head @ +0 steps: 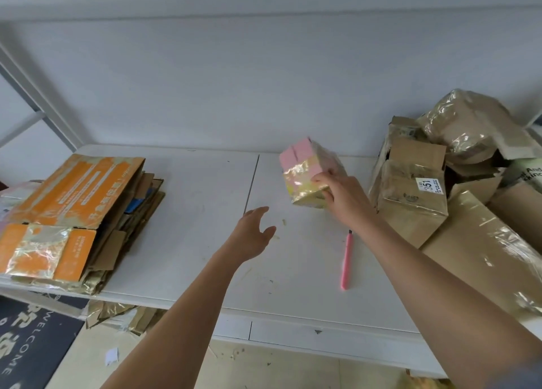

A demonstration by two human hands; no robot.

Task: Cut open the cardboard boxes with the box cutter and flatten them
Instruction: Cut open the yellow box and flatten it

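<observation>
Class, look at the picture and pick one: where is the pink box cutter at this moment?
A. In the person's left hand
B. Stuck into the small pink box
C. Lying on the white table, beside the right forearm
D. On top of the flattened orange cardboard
C: the pink box cutter lies flat on the white table, untouched; the right hand holds the small pink box and the left hand is open and holds nothing.

box pile (469, 189) cut off at right edge, doormat (26, 350) lettering cropped
</observation>
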